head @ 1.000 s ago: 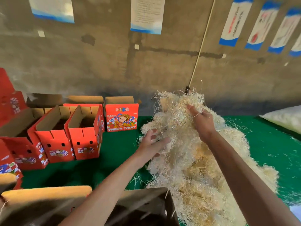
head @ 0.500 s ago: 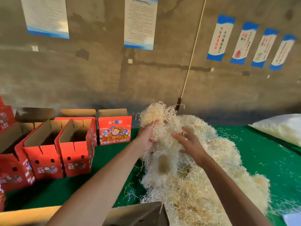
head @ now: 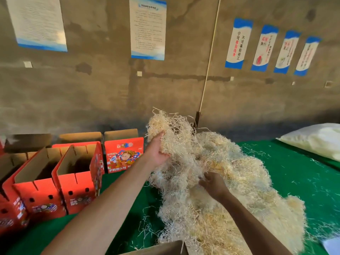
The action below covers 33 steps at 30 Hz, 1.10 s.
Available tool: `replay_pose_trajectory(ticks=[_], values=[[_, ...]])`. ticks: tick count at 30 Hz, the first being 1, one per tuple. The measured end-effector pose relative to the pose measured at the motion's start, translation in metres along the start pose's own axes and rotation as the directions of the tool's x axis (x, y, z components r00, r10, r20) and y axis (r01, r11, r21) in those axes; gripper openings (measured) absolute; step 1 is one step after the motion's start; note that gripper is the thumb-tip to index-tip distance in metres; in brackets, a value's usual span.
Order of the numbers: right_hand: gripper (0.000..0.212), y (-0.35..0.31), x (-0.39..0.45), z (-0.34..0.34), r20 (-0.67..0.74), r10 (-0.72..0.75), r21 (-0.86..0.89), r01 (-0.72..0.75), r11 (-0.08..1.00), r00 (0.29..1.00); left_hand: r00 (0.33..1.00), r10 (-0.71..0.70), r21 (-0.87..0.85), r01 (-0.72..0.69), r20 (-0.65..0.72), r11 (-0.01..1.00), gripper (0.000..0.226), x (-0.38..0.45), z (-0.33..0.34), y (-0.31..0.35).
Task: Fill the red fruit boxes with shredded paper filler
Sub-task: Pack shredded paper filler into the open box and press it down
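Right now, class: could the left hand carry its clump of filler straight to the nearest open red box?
Probably yes. The left hand grips shredded paper filler, the open red box stands to its left with flaps up, and only bare green table cover lies between.

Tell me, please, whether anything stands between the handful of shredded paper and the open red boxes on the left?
Nothing visible does. The left hand holds a clump of shredded paper, and only bare green table cover lies between it and the nearest open red box.

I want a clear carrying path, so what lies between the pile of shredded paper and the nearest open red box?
Head view: bare green table cover with some stray shreds, crossed overhead by the left forearm, separates the pale shredded paper pile from the open red cardboard box.
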State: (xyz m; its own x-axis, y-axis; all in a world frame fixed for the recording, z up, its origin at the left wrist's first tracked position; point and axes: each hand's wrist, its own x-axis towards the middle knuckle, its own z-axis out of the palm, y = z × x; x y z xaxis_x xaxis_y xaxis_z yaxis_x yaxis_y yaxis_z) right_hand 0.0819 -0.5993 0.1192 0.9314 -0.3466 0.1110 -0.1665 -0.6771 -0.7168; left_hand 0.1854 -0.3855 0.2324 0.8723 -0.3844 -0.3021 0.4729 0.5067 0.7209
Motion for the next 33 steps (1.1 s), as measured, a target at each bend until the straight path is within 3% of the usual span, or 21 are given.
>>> replay_pose_trajectory(ticks=[3,6,7,10,12,14,16,18,20,22,23,24,26,28,30,33], values=[[0.023,0.029,-0.002,-0.015,-0.075,0.056,-0.121,-0.064,0.991,0.996,0.996,0.059,-0.072,-0.064,-0.067,0.995,0.075,-0.007,-0.018,0.017],[0.032,0.059,-0.001,-0.026,-0.159,0.123,-0.194,-0.153,0.969,0.980,0.988,0.119,-0.139,-0.132,-0.099,0.982,0.047,-0.010,-0.046,0.039],[0.033,0.066,-0.002,-0.029,-0.188,0.157,-0.197,-0.194,0.961,0.970,0.975,0.173,-0.008,-0.176,-0.136,0.984,0.043,-0.013,-0.055,0.043],[0.010,0.076,-0.004,-0.034,-0.168,0.243,-0.235,-0.279,0.931,0.955,0.967,0.187,0.081,-0.175,-0.171,0.981,0.024,-0.019,-0.078,0.055],[0.048,0.062,-0.003,-0.029,-0.032,0.268,-0.287,-0.266,0.920,0.963,0.968,0.195,0.142,-0.173,-0.157,0.975,0.020,-0.022,-0.091,0.053],[0.065,0.033,-0.004,-0.019,0.027,0.231,-0.396,-0.202,0.896,0.973,0.975,0.159,0.171,-0.132,-0.156,0.976,0.004,-0.035,-0.095,0.050],[0.062,-0.005,-0.008,-0.008,0.014,0.189,-0.534,-0.152,0.831,0.982,0.979,0.138,0.181,-0.109,-0.152,0.977,0.038,-0.039,-0.102,0.047],[0.061,-0.044,-0.016,0.005,0.004,0.154,-0.596,-0.121,0.794,0.988,0.987,0.126,0.181,-0.106,-0.099,0.978,0.059,-0.047,-0.111,0.043],[0.070,-0.081,-0.025,0.016,0.055,0.058,-0.495,-0.024,0.868,0.997,0.993,0.118,0.174,-0.112,-0.021,0.978,0.065,-0.058,-0.121,0.037],[0.084,-0.114,-0.041,0.026,0.173,-0.006,-0.105,0.024,0.994,0.985,0.994,0.103,0.172,-0.108,0.040,0.979,0.070,-0.070,-0.130,0.031],[0.088,-0.127,-0.050,0.031,0.261,-0.033,0.171,-0.013,0.985,0.965,0.993,0.098,0.185,-0.110,0.071,0.977,0.070,-0.076,-0.135,0.026],[0.088,-0.137,-0.059,0.037,0.372,-0.083,0.429,-0.092,0.898,0.925,0.990,0.089,0.209,-0.110,0.107,0.972,0.070,-0.085,-0.137,0.019],[0.080,-0.144,-0.075,0.051,0.520,-0.259,0.696,-0.229,0.680,0.814,0.988,0.067,0.347,-0.111,0.137,0.931,0.071,-0.107,-0.141,0.004],[0.066,-0.141,-0.093,0.066,0.538,-0.320,0.728,-0.239,0.642,0.780,0.995,0.044,0.576,-0.089,0.091,0.812,0.066,-0.129,-0.147,-0.012],[0.055,-0.131,-0.112,0.080,0.518,-0.258,0.678,-0.207,0.705,0.816,1.000,0.020,0.701,-0.022,0.011,0.713,0.085,-0.143,-0.159,-0.029],[0.043,-0.118,-0.138,0.097,0.573,-0.193,0.520,-0.171,0.837,0.796,1.000,0.012,0.801,0.006,-0.016,0.598,0.074,-0.161,-0.177,-0.045]])
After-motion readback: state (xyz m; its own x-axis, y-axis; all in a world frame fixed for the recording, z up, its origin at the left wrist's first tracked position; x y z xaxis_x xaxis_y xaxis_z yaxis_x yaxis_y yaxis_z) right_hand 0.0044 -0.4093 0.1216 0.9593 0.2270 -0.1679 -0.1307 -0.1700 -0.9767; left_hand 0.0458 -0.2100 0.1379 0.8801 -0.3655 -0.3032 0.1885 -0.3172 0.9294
